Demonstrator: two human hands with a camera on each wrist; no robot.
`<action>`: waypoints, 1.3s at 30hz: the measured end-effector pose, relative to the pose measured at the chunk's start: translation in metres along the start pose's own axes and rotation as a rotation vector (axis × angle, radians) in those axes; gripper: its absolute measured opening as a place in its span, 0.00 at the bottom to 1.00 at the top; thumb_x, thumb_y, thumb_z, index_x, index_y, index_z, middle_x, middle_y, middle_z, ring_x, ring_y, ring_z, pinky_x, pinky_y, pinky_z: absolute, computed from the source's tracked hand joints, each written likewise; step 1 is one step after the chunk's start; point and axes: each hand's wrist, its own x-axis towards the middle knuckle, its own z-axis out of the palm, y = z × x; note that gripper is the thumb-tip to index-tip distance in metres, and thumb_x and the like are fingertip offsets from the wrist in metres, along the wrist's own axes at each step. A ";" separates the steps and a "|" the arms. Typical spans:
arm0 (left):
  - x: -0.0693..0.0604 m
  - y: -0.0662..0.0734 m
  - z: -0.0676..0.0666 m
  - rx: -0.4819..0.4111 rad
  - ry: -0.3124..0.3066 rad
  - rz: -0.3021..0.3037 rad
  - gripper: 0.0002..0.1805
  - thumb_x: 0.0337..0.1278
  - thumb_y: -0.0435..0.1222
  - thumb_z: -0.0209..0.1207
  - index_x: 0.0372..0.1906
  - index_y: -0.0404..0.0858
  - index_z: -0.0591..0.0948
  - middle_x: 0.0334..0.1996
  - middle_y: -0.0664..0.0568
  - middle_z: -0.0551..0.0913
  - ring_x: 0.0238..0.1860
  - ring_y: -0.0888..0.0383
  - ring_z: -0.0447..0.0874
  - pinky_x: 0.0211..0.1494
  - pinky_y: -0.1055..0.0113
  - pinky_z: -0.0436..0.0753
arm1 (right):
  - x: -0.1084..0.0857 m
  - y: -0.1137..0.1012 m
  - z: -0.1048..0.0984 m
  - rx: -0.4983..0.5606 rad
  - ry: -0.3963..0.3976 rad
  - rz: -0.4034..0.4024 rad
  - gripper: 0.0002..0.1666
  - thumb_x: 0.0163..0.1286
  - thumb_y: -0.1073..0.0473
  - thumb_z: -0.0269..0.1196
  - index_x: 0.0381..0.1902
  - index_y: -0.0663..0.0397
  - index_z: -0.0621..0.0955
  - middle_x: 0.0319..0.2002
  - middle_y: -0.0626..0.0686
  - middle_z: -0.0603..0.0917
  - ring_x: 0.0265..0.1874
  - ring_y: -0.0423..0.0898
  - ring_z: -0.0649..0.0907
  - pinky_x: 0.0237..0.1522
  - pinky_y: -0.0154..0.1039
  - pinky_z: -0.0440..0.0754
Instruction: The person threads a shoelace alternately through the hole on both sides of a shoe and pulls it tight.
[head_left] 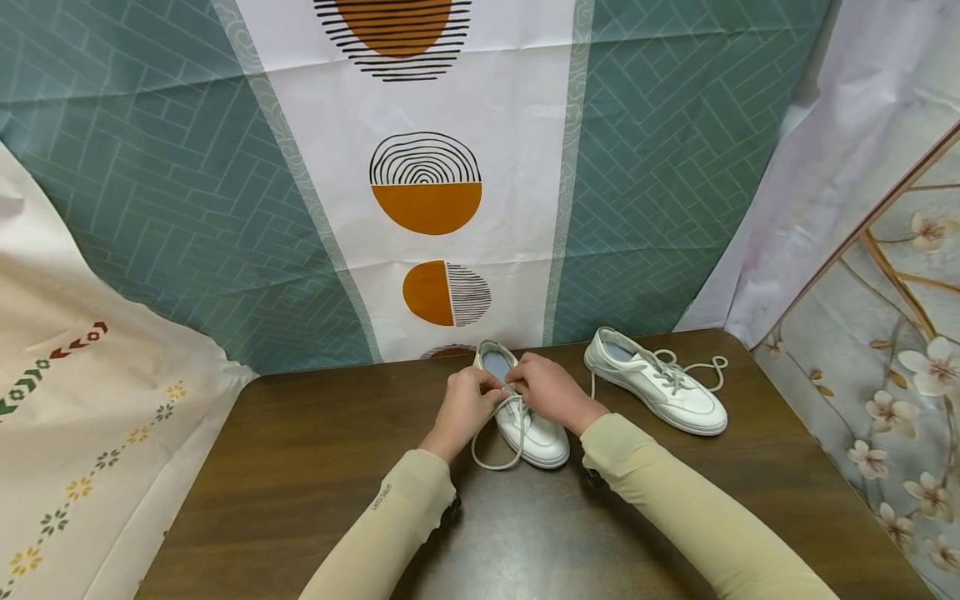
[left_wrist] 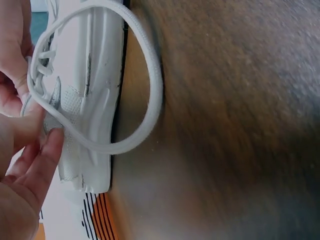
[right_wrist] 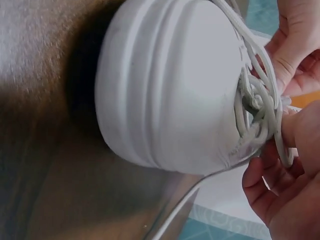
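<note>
A white lace-up shoe stands on the brown table, its toe toward the person. Both hands meet over its tongue and eyelets. With thumb and finger, the left hand pinches the white shoelace, which hangs in a wide loop beside the shoe. Opposite it, the right hand also pinches lace between thumb and fingers. In the right wrist view, lace strands bunch near the fingertips beside the rounded toe. The exact grip points are partly hidden by the fingers.
A second white shoe with loose laces lies to the right on the wooden table. Behind the table's far edge hangs a green and white patterned cloth. Floral cloth hangs at the right, cream cloth at the left.
</note>
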 end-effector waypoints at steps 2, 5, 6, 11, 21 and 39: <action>0.001 0.001 0.000 0.010 -0.023 0.019 0.03 0.48 0.38 0.68 0.24 0.46 0.85 0.23 0.61 0.83 0.27 0.65 0.77 0.27 0.75 0.76 | 0.000 0.001 0.001 0.003 -0.004 -0.002 0.10 0.65 0.63 0.60 0.39 0.46 0.86 0.34 0.45 0.78 0.34 0.37 0.76 0.38 0.33 0.76; 0.002 0.000 0.001 -0.001 -0.052 0.033 0.04 0.51 0.38 0.66 0.25 0.46 0.84 0.23 0.61 0.83 0.27 0.66 0.77 0.27 0.75 0.75 | -0.002 0.002 0.002 0.045 0.011 0.000 0.09 0.67 0.62 0.58 0.39 0.46 0.85 0.35 0.45 0.78 0.34 0.38 0.76 0.38 0.34 0.76; 0.001 0.000 0.001 -0.019 -0.059 0.028 0.04 0.53 0.38 0.65 0.26 0.46 0.83 0.23 0.60 0.82 0.26 0.65 0.77 0.26 0.74 0.75 | -0.004 0.002 0.003 0.073 0.020 0.012 0.09 0.67 0.60 0.58 0.40 0.46 0.85 0.35 0.45 0.78 0.34 0.38 0.76 0.38 0.35 0.76; -0.002 -0.004 -0.001 -0.169 -0.061 -0.059 0.04 0.57 0.39 0.61 0.28 0.46 0.80 0.22 0.56 0.81 0.24 0.61 0.77 0.28 0.70 0.76 | -0.029 0.004 0.007 0.150 0.105 0.134 0.24 0.66 0.41 0.57 0.54 0.47 0.78 0.46 0.48 0.76 0.46 0.44 0.76 0.48 0.43 0.76; -0.004 -0.004 -0.006 -0.529 0.023 -0.203 0.05 0.63 0.33 0.55 0.35 0.34 0.76 0.30 0.39 0.83 0.33 0.43 0.85 0.38 0.54 0.84 | -0.053 0.001 0.014 0.124 0.053 0.276 0.47 0.38 0.30 0.72 0.50 0.56 0.80 0.41 0.50 0.85 0.38 0.45 0.82 0.41 0.41 0.79; -0.001 -0.010 -0.031 -0.179 -0.088 -0.026 0.03 0.65 0.36 0.52 0.39 0.41 0.74 0.23 0.54 0.75 0.22 0.61 0.72 0.27 0.70 0.74 | -0.055 0.006 0.007 0.137 0.004 0.294 0.33 0.40 0.41 0.76 0.42 0.53 0.84 0.33 0.46 0.86 0.31 0.40 0.81 0.37 0.38 0.79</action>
